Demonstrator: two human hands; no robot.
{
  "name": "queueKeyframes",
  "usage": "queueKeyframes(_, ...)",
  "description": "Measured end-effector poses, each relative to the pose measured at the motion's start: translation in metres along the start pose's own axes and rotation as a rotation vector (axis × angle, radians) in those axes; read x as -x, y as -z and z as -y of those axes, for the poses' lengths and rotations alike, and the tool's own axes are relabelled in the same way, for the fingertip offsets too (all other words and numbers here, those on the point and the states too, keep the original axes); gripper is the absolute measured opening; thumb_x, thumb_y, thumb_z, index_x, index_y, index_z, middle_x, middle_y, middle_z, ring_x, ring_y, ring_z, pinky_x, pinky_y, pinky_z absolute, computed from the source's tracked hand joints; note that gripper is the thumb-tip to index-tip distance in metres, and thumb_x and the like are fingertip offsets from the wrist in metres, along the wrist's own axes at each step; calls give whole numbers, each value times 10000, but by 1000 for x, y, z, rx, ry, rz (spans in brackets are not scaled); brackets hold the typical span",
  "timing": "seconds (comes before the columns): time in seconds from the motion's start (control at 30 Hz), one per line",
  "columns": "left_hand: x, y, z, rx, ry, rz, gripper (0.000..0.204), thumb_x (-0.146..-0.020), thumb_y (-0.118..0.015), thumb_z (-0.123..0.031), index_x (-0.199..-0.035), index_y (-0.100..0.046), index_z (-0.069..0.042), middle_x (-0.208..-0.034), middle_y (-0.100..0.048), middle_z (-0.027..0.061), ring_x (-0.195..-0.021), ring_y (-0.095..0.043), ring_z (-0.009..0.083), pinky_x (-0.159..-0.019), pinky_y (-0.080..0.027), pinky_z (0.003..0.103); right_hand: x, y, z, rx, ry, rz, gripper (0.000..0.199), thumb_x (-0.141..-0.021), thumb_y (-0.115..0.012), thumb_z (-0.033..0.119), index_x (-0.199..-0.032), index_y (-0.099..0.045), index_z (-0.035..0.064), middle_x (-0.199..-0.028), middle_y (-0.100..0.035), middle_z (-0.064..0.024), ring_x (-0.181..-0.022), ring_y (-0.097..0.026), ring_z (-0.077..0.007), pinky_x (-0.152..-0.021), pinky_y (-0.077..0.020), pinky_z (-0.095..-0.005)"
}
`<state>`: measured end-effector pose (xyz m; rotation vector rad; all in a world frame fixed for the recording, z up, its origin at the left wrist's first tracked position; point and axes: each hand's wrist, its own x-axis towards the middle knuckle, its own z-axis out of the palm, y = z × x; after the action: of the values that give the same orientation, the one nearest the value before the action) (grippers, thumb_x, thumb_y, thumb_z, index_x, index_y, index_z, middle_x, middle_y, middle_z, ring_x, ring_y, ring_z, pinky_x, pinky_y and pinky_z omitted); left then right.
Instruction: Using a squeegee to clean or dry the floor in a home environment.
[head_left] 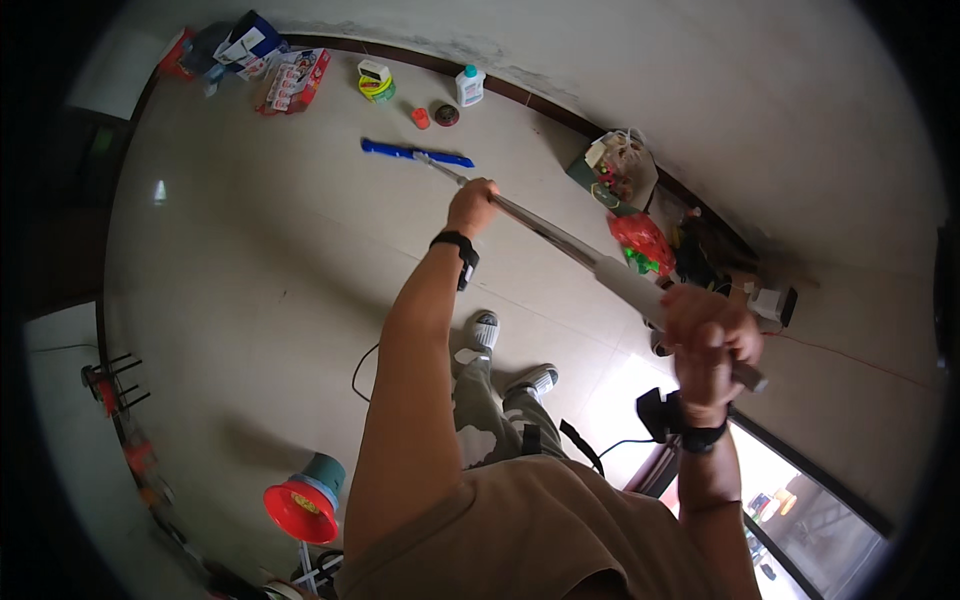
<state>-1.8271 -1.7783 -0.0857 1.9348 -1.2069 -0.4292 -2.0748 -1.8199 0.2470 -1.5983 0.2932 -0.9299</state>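
A long-handled mop [555,237] slants across the view, its narrow blue head [418,153] resting on the floor ahead of me. Partway down the metal pole, my left hand [473,207] is closed around it. My right hand [712,340], slightly blurred, grips the pole's upper end just past a thick pale grey sleeve. The pole's tip sticks out beyond that hand. Both wrists carry dark straps with a small device. Whether the head is a flat pad or a blade, I cannot make out.
Along the far wall stand a white bottle [470,86], a green tub [376,84], an orange cup [421,118] and a red carton [295,82]. On the right are a filled bag [617,172] and a red plastic bag [642,241]. A red basin [300,510] sits lower left.
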Motion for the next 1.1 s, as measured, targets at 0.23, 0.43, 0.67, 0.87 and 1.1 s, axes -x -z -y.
queueKeyframes(0.23, 111, -9, -76, 174, 9, 266, 67, -687, -531, -131, -742, -553, -98, -736, -583, 121, -764, -560, 312, -646, -463, 405, -9, 29, 94, -22, -131, 44, 234, -851, -501, 201, -678, -375, 104, -514, -435, -24, -419, -413, -124, -574, -390, -338)
queueKeyframes(0.43, 124, -18, -113, 92, -31, 302, 115, -669, -546, -171, -705, -549, -62, -742, -595, 128, -752, -570, 311, -662, -468, 401, 31, 43, 112, 50, -61, -154, 238, -863, -437, 202, -677, -331, 100, -547, -347, -15, -437, -333, -117, -602, -375, -332)
queueKeyframes(0.67, 128, -84, -202, 278, -364, 198, 90, -624, -580, -98, -616, -498, -63, -646, -526, 112, -668, -547, 296, -597, -455, 399, 114, 82, 192, 376, -11, -878, 119, -804, -378, 60, -696, -332, 76, -574, -208, -28, -526, -262, -139, -663, -354, -364)
queueKeyframes(0.87, 174, -148, -283, 316, -379, 894, 268, -715, -562, -350, -804, -613, -102, -770, -625, 93, -778, -599, 276, -678, -475, 393, 210, 95, 251, 737, -85, -1233, 195, -889, -382, 161, -721, -391, 62, -608, -344, -34, -614, -440, -130, -775, -410, -381)
queueKeyframes(1.1, 267, -208, -301, 256, -318, 992, 270, -706, -580, -362, -796, -606, -109, -777, -623, 118, -787, -595, 301, -695, -460, 405, 326, 140, 254, 581, -135, -1411, 243, -883, -429, 176, -665, -376, 83, -549, -328, -2, -544, -411, -140, -712, -424, -342)
